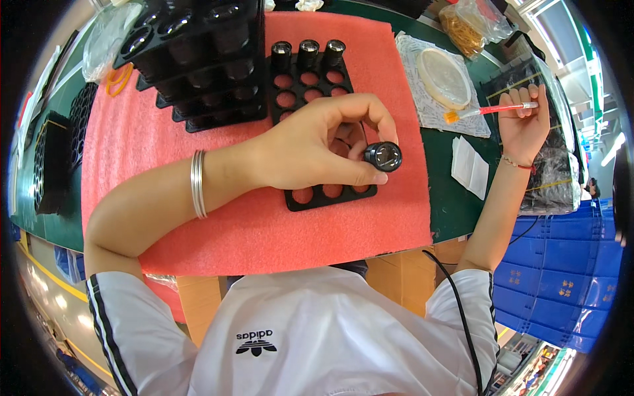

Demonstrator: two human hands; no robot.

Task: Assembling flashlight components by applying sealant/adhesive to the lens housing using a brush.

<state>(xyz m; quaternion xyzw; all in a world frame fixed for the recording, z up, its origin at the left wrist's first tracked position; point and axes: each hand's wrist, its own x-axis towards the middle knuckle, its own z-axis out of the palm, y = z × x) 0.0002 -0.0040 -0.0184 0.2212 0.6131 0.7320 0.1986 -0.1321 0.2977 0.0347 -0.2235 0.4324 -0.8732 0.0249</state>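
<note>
My left hand [317,148] reaches across a pink foam mat [165,152] and pinches a small black cylindrical lens [384,156] between thumb and fingers, its glass face turned up toward me. The lens hovers over the right side of a black tray with round holes [300,198]. Three similar black lenses [308,53] stand in that tray's far row. My right hand [522,125] is off to the right, above the green table, holding a thin syringe [492,109] with a red barrel and orange end, lying level.
A stack of black trays [198,59] stands at the mat's far left. A round clear dish [444,78] rests on a white cloth, with white paper pieces [470,166] nearer. A bag of rubber bands [465,26] lies far right; blue crates [561,277] are below right.
</note>
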